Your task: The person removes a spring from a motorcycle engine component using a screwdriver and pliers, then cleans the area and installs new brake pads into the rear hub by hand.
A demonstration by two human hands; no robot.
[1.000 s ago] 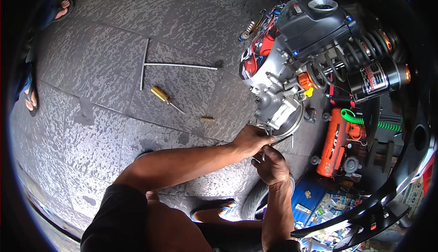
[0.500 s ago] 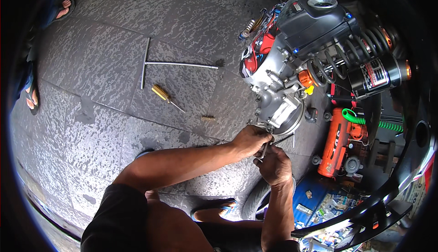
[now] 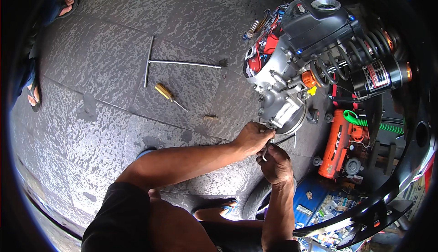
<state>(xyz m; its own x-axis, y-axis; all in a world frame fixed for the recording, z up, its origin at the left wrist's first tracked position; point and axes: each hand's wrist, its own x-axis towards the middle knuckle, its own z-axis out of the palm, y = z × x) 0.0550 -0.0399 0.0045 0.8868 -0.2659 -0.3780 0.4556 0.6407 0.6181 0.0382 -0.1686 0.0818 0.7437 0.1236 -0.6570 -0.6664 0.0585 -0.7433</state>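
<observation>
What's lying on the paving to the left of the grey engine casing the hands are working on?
Left of the grey engine casing lie a T-handle wrench, a yellow-handled screwdriver and a small brass part. The left hand and right hand hide the casing's lower edge.

A motorcycle repair workshop: a stripped engine (image 3: 292,101), T-handle wrench (image 3: 173,63) and screwdriver (image 3: 168,94) on a tiled floor (image 3: 91,115).
</observation>
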